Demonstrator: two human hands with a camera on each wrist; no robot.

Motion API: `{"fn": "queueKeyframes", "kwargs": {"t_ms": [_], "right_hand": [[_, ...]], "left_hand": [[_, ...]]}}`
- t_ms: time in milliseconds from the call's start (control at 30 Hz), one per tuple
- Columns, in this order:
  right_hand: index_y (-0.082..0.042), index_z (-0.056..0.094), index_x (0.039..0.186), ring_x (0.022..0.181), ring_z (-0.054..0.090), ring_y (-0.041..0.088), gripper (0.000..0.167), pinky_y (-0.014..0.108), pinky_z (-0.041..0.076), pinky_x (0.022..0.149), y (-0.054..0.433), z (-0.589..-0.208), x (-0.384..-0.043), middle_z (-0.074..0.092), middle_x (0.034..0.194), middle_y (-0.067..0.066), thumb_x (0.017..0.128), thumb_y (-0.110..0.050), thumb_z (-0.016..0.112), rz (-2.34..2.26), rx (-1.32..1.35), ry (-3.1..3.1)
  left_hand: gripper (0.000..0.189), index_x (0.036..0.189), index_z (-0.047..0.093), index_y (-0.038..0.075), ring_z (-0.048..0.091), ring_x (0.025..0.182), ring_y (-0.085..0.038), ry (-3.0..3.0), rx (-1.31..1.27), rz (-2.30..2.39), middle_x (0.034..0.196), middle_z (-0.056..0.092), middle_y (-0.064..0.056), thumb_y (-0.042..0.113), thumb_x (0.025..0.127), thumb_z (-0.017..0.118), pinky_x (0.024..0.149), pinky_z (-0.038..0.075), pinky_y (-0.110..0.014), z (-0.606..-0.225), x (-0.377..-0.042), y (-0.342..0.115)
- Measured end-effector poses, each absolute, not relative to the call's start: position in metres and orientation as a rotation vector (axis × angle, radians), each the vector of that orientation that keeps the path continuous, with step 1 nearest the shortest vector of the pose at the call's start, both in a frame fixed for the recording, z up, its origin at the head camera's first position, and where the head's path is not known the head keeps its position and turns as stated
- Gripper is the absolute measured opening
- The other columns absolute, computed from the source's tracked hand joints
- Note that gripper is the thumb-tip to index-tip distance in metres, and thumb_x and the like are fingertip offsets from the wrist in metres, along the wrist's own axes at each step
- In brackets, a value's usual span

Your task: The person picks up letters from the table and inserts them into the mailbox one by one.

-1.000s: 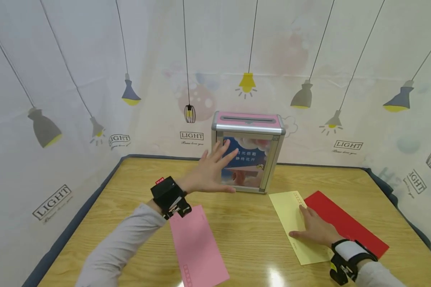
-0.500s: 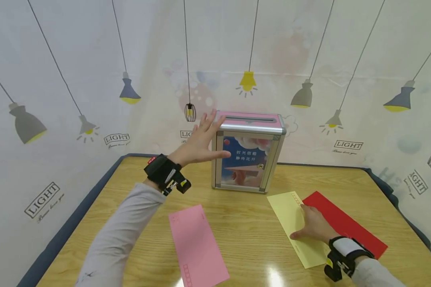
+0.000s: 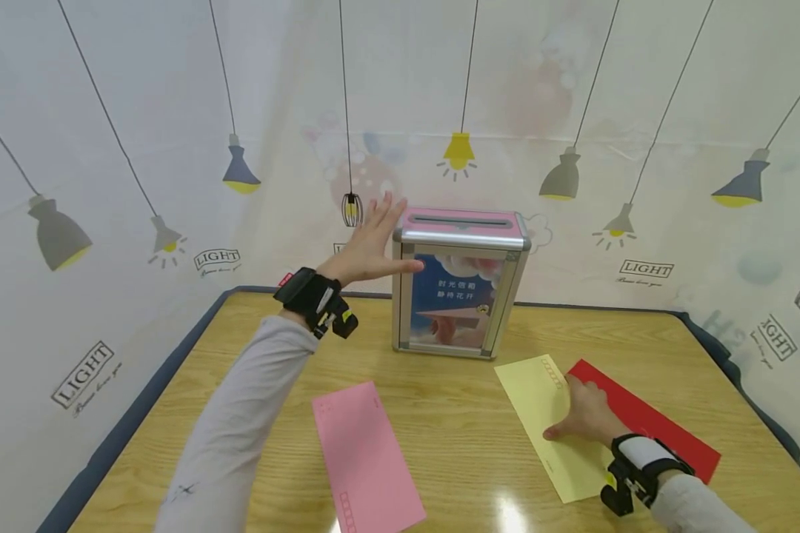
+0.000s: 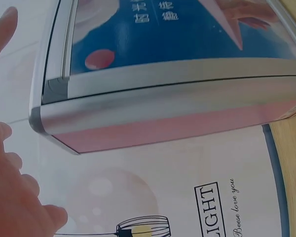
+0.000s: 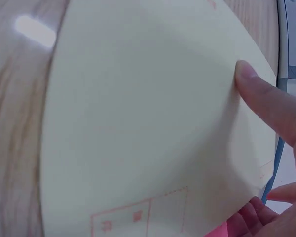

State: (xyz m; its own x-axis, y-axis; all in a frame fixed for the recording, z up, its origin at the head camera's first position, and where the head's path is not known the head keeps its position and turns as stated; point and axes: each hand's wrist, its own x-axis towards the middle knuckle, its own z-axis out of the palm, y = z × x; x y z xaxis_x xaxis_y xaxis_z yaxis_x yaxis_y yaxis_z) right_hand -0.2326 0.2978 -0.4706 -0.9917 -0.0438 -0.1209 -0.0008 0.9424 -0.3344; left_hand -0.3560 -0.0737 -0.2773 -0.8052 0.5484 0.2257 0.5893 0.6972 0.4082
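Fingers spread, my left hand point(image 3: 365, 252) is at the upper left corner of a pink-topped metal letter box point(image 3: 463, 228); I cannot tell if it touches. In the left wrist view a gap shows between the fingers point(image 4: 12, 190) and the box point(image 4: 172, 101). My right hand point(image 3: 588, 414) pinches a pale yellow envelope point(image 3: 530, 403) across its width. The right wrist view has the thumb point(image 5: 266, 96) on top of the bowed envelope point(image 5: 133, 113), other fingertips at its far edge. Partly behind this hand lies a red envelope point(image 3: 660, 422).
On the wooden table point(image 3: 267, 355), a pink envelope point(image 3: 370, 459) lies front and centre-left. The box stands upright near the back edge, its slot point(image 3: 460, 221) facing up. A pale cloth with printed lamps point(image 3: 460, 152) surrounds the table.
The left hand has risen from before the box's front to its upper left corner. The right hand has closed from lying over the yellow envelope to pinching it; that envelope has shifted slightly nearer.
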Motion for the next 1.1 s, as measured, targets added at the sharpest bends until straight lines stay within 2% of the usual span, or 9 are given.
{"fn": "queueKeyframes", "kwargs": {"t_ms": [267, 500, 700, 900, 1100], "right_hand": [[0.021, 0.037, 0.115, 0.089, 0.045, 0.035, 0.103, 0.047, 0.044, 0.082, 0.3, -0.469, -0.237, 0.047, 0.101, 0.031, 0.048, -0.039, 0.088, -0.582, -0.003, 2.933], [0.019, 0.042, 0.106, 0.078, 0.049, 0.028, 0.088, 0.043, 0.047, 0.075, 0.3, -0.47, -0.238, 0.053, 0.091, 0.023, 0.051, -0.032, 0.088, -0.62, 0.009, 2.931], [0.016, 0.048, 0.103, 0.072, 0.053, 0.023, 0.068, 0.037, 0.049, 0.068, 0.303, -0.469, -0.238, 0.058, 0.088, 0.019, 0.06, -0.02, 0.084, -0.731, 0.029, 2.915], [0.012, 0.054, 0.097, 0.066, 0.053, 0.017, 0.045, 0.029, 0.046, 0.059, 0.304, -0.463, -0.24, 0.062, 0.082, 0.012, 0.067, -0.011, 0.079, -0.863, 0.017, 2.866], [0.009, 0.059, 0.097, 0.068, 0.052, 0.017, 0.041, 0.028, 0.046, 0.06, 0.306, -0.456, -0.241, 0.062, 0.082, 0.008, 0.069, -0.014, 0.078, -0.905, 0.012, 2.81]], "left_hand": [[0.111, 0.146, -0.009, 0.015, -0.019, 0.135, -0.025, -2.869, -0.957, -0.789, 0.149, -0.02, -0.009, 0.047, 0.074, 0.069, 0.109, -0.005, -0.049, -0.274, -0.373, -0.069], [0.119, 0.146, -0.011, 0.015, -0.016, 0.136, -0.029, -2.892, -0.947, -0.858, 0.15, -0.018, -0.01, 0.048, 0.068, 0.074, 0.108, -0.004, -0.051, -0.274, -0.387, -0.065], [0.121, 0.146, -0.008, 0.013, -0.012, 0.137, -0.032, -2.891, -0.93, -0.855, 0.151, -0.012, -0.015, 0.048, 0.066, 0.076, 0.108, -0.003, -0.051, -0.273, -0.395, -0.063], [0.123, 0.146, -0.007, 0.012, -0.009, 0.138, -0.028, -2.904, -0.914, -0.884, 0.151, -0.011, -0.015, 0.045, 0.063, 0.079, 0.109, 0.0, -0.049, -0.274, -0.4, -0.059], [0.124, 0.146, -0.005, 0.011, -0.008, 0.138, -0.021, -2.915, -0.891, -0.975, 0.151, -0.009, -0.014, 0.041, 0.062, 0.081, 0.111, 0.003, -0.044, -0.274, -0.403, -0.057]]}}
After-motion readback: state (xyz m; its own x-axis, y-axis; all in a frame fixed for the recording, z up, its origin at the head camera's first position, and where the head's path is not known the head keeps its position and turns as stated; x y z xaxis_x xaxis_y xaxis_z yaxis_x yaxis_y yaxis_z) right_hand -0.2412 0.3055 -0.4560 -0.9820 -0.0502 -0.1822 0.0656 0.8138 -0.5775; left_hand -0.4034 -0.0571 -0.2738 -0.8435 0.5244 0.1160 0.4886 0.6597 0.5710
